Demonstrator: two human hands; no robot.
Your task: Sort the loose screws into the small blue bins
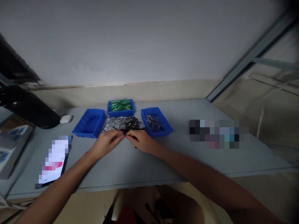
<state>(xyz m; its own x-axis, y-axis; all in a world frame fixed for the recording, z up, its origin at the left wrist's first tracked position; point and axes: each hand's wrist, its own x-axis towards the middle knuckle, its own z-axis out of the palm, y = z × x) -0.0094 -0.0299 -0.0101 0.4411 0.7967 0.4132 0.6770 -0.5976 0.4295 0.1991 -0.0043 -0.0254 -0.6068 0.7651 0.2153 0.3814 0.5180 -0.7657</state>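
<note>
My left hand [108, 141] is closed in a pinch on a thin silvery metal pin [121, 134]. Fingertip to fingertip with it, my right hand [141, 140] is also pinched together; what sits in its fingers is too small to make out. Just beyond both hands lies a heap of silvery metal pins [119, 122], with small black pieces [134, 123] mixed in at its right side. A blue bin [161, 130] to the right of the heap holds more metal pins [153, 123]. Nothing shows inside the blue bin [90, 124] on the left.
Behind the heap, a blue bin [121, 113] holds green pieces [120, 105]. On the left are a phone [53, 158] with a lit screen, a small white case [66, 119], a black bottle [30, 105] and a box [14, 146]. Blurred-out items [215, 133] lie on the right.
</note>
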